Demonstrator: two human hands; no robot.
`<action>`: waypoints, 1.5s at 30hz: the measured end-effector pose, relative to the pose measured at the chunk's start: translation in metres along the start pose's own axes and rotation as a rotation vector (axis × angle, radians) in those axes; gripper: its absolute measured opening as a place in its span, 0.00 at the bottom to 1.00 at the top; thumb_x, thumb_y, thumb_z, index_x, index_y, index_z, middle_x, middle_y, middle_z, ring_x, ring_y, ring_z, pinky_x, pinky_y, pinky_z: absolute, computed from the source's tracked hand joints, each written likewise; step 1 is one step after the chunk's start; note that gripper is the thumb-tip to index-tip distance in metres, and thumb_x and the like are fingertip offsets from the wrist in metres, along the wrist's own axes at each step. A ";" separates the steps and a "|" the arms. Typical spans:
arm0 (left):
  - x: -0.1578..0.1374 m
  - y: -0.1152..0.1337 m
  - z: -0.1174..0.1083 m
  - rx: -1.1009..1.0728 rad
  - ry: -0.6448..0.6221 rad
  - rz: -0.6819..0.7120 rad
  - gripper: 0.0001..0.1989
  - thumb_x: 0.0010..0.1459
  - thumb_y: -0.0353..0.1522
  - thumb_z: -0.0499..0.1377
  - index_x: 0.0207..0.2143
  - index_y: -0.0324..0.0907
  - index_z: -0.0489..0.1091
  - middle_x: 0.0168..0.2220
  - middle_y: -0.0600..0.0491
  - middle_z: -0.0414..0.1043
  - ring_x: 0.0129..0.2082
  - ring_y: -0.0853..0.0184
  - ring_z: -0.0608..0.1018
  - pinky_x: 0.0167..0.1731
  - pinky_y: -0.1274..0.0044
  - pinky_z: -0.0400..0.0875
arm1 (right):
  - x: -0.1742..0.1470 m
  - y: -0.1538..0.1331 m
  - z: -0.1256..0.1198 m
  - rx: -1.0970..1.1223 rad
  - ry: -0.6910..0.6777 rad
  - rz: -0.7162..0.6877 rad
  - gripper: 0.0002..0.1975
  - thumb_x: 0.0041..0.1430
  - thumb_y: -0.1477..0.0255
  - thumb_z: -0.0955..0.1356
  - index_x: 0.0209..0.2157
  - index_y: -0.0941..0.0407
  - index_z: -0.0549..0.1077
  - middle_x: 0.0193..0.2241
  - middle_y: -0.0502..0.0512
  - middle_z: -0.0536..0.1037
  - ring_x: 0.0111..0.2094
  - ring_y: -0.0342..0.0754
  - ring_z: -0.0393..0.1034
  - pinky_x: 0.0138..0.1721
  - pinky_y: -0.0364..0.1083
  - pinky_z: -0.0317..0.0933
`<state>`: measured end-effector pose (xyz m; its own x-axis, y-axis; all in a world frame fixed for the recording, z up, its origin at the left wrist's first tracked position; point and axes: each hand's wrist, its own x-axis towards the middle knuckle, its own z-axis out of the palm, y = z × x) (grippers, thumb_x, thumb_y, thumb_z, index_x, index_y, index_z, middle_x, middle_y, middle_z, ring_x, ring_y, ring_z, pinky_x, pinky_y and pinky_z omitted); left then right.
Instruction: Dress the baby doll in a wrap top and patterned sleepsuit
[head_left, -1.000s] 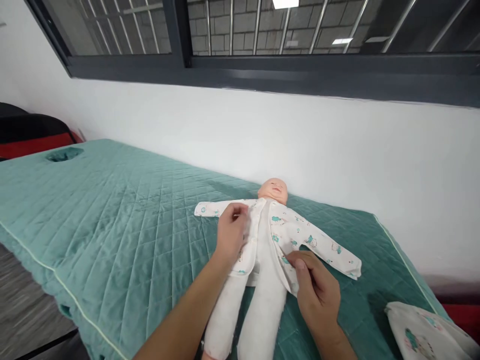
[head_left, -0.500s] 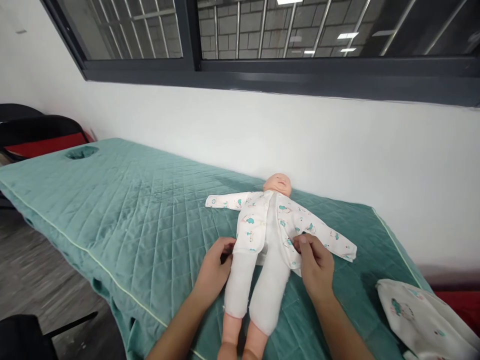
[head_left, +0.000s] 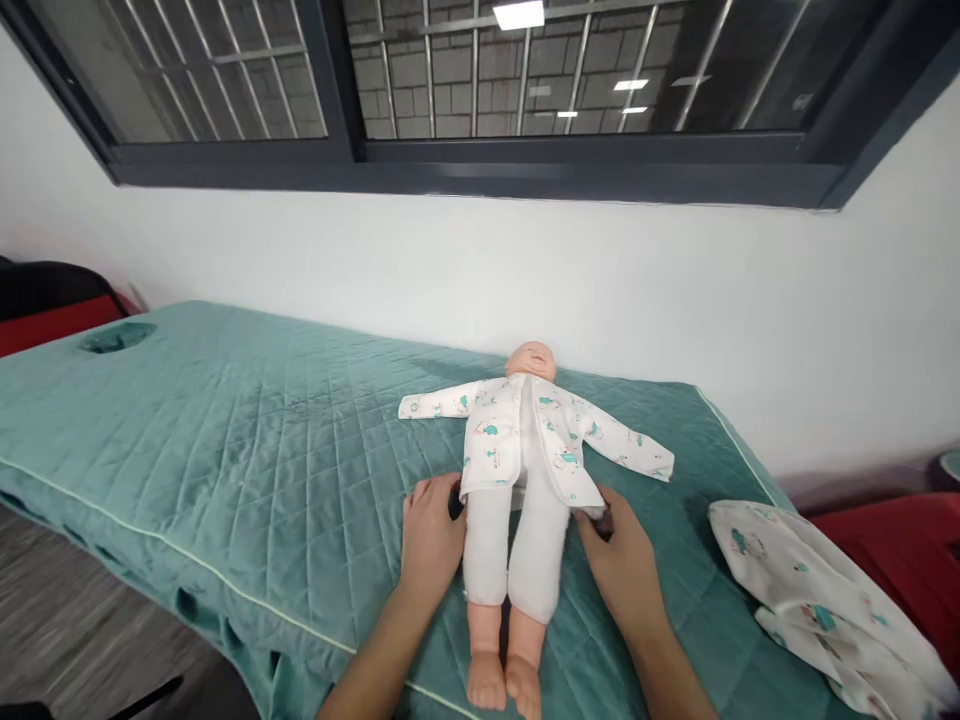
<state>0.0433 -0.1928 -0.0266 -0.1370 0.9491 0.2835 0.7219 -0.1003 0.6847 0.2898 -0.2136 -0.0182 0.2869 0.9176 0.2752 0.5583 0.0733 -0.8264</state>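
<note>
A baby doll point(head_left: 531, 360) lies on its back on the green quilted bed cover, feet toward me. It wears a white printed baby shirt point(head_left: 491, 430), open down the front, with both sleeves spread out to the sides. White padding covers its body and thighs, and its lower legs and feet are bare. My left hand point(head_left: 433, 530) is closed at the shirt's lower corner on the left, fingertips partly hidden by the cloth. On the other side, my right hand point(head_left: 621, 560) pinches the bottom corner of the shirt's right front panel.
Another crumpled white printed cloth point(head_left: 817, 610) lies at the bed's right end, beside a red chair point(head_left: 892, 545). The green bed cover point(head_left: 300, 480) has a face hole point(head_left: 118, 337) at far left. A white wall point(head_left: 420, 265) and barred window stand behind.
My right hand has moved down the shirt's front panel to its bottom corner, and the panel lies straighter. My left hand stays near the left hem. The camera view has shifted right.
</note>
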 end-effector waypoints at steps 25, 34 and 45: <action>0.009 0.007 -0.003 -0.481 0.094 0.218 0.09 0.63 0.32 0.56 0.44 0.46 0.75 0.47 0.49 0.70 0.51 0.62 0.73 0.54 0.68 0.67 | 0.018 -0.048 0.028 -0.281 -0.005 -0.682 0.26 0.65 0.79 0.59 0.62 0.53 0.67 0.64 0.57 0.67 0.67 0.55 0.55 0.66 0.62 0.53; -0.001 0.005 -0.005 -0.478 0.097 0.268 0.09 0.65 0.36 0.56 0.36 0.45 0.75 0.45 0.49 0.72 0.50 0.61 0.72 0.55 0.65 0.64 | 0.000 -0.029 0.016 0.066 -0.175 -0.500 0.17 0.67 0.69 0.64 0.53 0.47 0.77 0.63 0.51 0.68 0.68 0.55 0.54 0.67 0.62 0.52; 0.077 0.019 0.001 -1.565 -0.412 -0.634 0.19 0.66 0.42 0.54 0.48 0.37 0.74 0.51 0.43 0.77 0.54 0.54 0.77 0.56 0.64 0.70 | 0.063 -0.018 0.036 1.070 0.029 0.486 0.07 0.56 0.65 0.69 0.34 0.53 0.77 0.39 0.55 0.83 0.49 0.55 0.76 0.53 0.54 0.72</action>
<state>0.0467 -0.1213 0.0077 0.2317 0.9348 -0.2692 -0.6902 0.3530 0.6316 0.2700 -0.1429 -0.0033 0.3151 0.9312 -0.1833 -0.5493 0.0214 -0.8353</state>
